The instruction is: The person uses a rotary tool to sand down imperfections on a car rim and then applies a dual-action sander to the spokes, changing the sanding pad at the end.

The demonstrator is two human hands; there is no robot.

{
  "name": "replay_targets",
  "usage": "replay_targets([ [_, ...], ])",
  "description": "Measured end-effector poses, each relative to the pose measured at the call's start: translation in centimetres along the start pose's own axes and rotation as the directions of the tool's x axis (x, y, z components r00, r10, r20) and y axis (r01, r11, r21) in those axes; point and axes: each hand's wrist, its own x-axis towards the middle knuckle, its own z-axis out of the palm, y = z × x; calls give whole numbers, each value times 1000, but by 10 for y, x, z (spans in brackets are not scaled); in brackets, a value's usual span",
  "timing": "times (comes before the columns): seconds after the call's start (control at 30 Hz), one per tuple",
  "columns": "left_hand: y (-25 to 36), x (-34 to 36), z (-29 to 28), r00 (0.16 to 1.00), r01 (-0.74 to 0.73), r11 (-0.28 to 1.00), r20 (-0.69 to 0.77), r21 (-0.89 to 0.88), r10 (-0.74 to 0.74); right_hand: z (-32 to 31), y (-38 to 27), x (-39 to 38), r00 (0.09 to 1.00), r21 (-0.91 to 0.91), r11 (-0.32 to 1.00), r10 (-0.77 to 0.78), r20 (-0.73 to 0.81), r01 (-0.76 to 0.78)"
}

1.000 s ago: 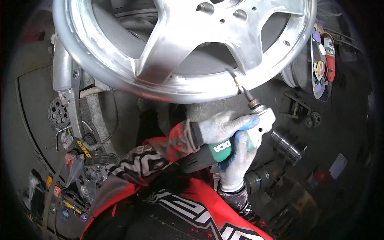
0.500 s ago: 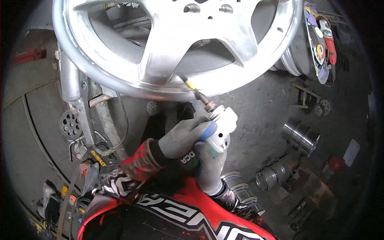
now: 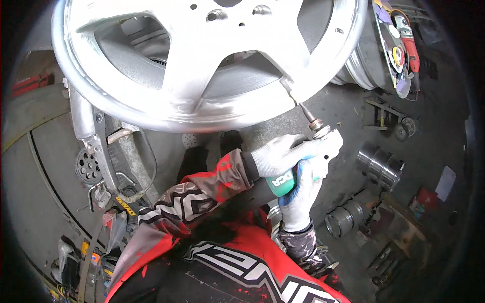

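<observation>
silver metal: a big spoked wheel [image 3: 217, 35], pale and glaring, its near edge toward the wearer. below the wheel, the wearer's black and red jersey [image 3: 227, 275]. left of the wheel, a long silver metal part [image 3: 83, 115], upper end near the wheel's edge. below and right of the wheel, a shiny ribbed metal cylinder [image 3: 380, 164] on its side on the floor. green-and-white power tool [image 3: 283, 185] just below the wheel's near edge, right of its middle. far right of the wheel, a red angle grinder [image 3: 412, 50]. left hand [image 3: 282, 154], pale glove, closed over the tool's upper side by its white head. right hand [image 3: 303, 196], matching glove with blue, wrapped round the body from below. smallest: the slim bit [image 3: 309, 116], its far end over the wheel's near rim; contact, cannot tell in the glare.
</observation>
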Motion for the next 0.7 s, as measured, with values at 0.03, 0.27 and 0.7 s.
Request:
replay_targets([
  [0.03, 8, -6, -2, 995, -82, 984, -37, 157, 88, 0, 1, -1, 1000, 2, 1000, 8, 20, -8],
  [0.27, 45, -50, -27, 880, 465, 856, 11, -227, -475, 26, 26, -43, 984, 146, 974, 163, 78, -173],
  [0.7, 57, -65, -17, 769, 581, 749, -86, -320, -633, 22, 33, -48, 942, 113, 972, 168, 291, -208],
])
